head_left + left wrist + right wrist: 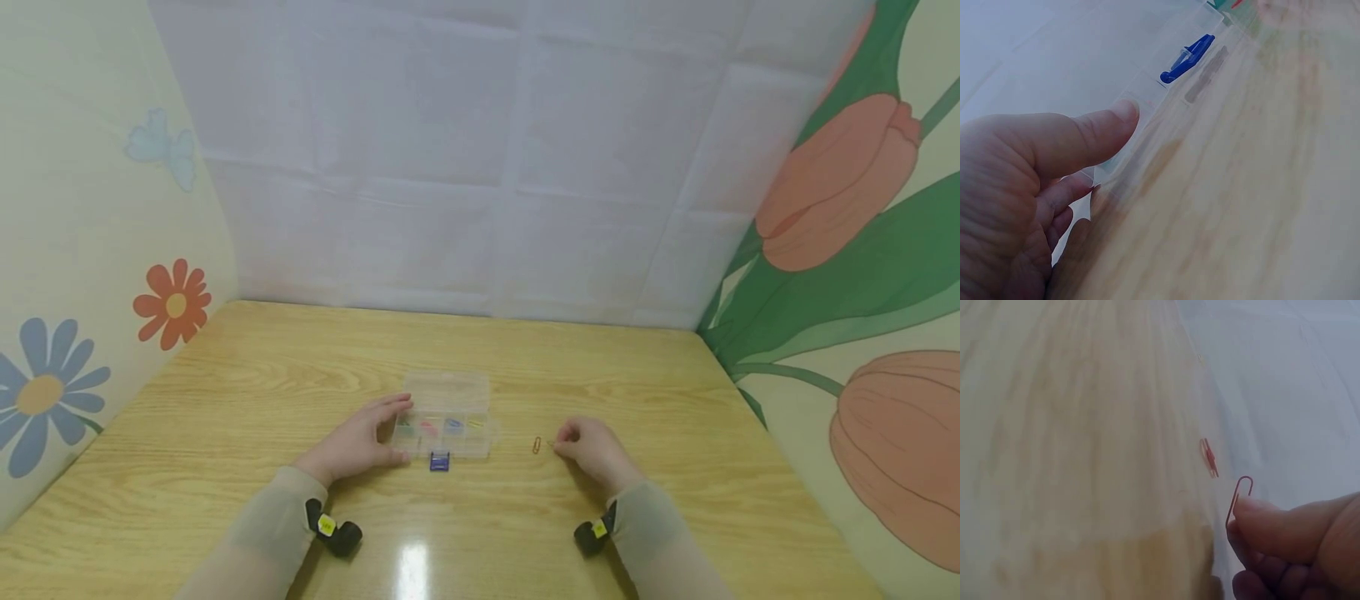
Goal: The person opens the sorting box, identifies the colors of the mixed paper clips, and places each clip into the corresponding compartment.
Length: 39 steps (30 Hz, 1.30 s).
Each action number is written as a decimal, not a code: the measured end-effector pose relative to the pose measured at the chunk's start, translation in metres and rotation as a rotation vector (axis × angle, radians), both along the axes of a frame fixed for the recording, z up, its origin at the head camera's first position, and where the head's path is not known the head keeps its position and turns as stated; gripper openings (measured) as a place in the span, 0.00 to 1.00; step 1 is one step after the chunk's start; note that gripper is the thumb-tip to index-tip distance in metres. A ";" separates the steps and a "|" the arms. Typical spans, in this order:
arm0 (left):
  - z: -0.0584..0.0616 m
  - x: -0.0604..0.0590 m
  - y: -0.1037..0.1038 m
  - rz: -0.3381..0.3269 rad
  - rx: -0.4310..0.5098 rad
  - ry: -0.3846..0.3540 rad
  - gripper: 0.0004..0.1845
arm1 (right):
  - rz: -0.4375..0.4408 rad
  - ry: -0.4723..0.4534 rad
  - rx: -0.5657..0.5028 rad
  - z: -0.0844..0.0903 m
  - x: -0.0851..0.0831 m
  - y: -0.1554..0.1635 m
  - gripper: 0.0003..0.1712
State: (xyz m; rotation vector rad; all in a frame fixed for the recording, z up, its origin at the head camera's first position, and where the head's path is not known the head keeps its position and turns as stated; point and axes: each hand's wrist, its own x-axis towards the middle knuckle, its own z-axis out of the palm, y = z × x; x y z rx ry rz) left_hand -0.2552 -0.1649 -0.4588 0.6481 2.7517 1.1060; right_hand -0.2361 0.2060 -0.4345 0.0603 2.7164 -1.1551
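A red paper clip (pixel 1239 495) is pinched between thumb and curled fingers of the right hand (pixel 592 451), just above the table (pixel 225 433), to the right of a clear compartment box (pixel 448 417). In the right wrist view the clip stands nearly upright, its lower end hidden by the thumb; the head view cannot separate it from the fingertips. A second paper clip (pixel 537 445), orange-brown, lies flat on the table just left of the right hand, between that hand and the box; whether it touches the fingers cannot be told.

The left hand (pixel 358 442) grasps the left end of the box, thumb on the near edge and fingers over the far side. The box lid stands open behind the tray. Coloured items fill the compartments: green, red, blue and yellow in turn, too small to identify. A blue latch (pixel 1188 59) sits at the front edge of the box, facing the person.

Both forearms wear beige sleeves (pixel 277 521), each with a black wrist camera (pixel 333 531). Flowered panels (pixel 90 250) enclose the table at left and right, with a pale creased sheet (pixel 480 167) behind. The left wrist view is blurred; only thumb, box edge and latch are legible there.
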 end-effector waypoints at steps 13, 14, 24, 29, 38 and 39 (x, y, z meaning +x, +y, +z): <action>0.001 0.000 0.001 0.001 0.005 -0.009 0.45 | 0.030 0.048 -0.027 0.012 -0.008 -0.021 0.04; 0.001 0.000 0.001 0.001 0.006 -0.007 0.45 | 0.041 0.055 -0.026 0.013 -0.009 -0.024 0.04; 0.000 0.000 0.000 0.000 0.001 0.007 0.45 | 0.130 0.053 -0.076 0.025 -0.012 -0.057 0.03; -0.001 -0.001 0.000 0.002 -0.004 0.014 0.45 | 0.186 0.086 -0.055 0.025 -0.014 -0.074 0.02; -0.001 0.000 0.000 0.001 -0.011 0.019 0.45 | 0.215 0.078 -0.087 0.025 -0.014 -0.099 0.03; -0.001 -0.001 0.000 0.002 -0.010 0.018 0.45 | 0.219 0.081 -0.088 0.025 -0.014 -0.102 0.03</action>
